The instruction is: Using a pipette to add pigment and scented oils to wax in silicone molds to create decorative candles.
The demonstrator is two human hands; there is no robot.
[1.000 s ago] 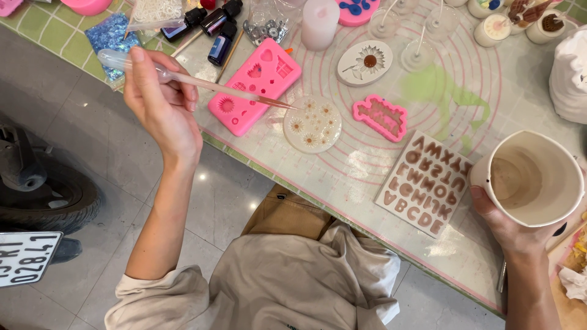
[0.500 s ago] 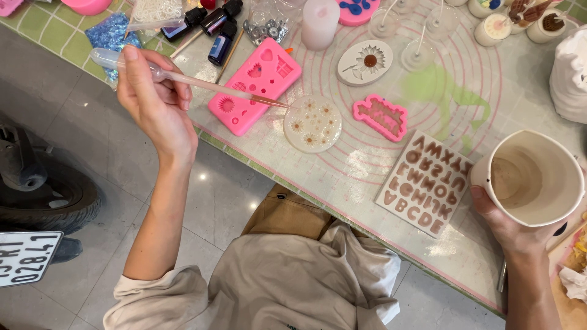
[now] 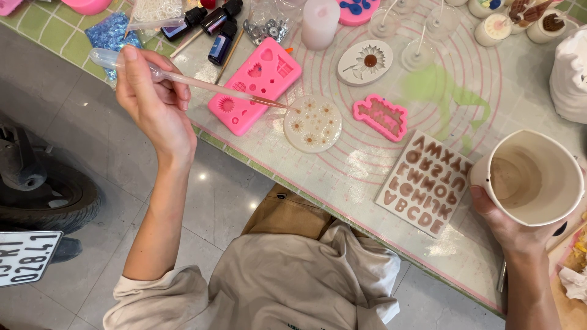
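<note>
Left hand (image 3: 156, 101) grip pinching pipette (image 3: 183, 78), tip over round mould's (image 3: 313, 124) edge; right hand (image 3: 510, 223) clasping cup (image 3: 532, 177).

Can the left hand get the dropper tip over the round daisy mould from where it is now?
Probably yes. The left hand holds the dropper slanted across the pink mould, and its tip already sits at the near edge of the round daisy mould. Nothing stands between them; the right hand is off at the cup.

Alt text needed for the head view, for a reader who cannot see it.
The left hand holds a clear pipette with its tip at a round daisy mould, while the right hand holds a white cup. Pink moulds and a letter mould lie on the mat.
</note>
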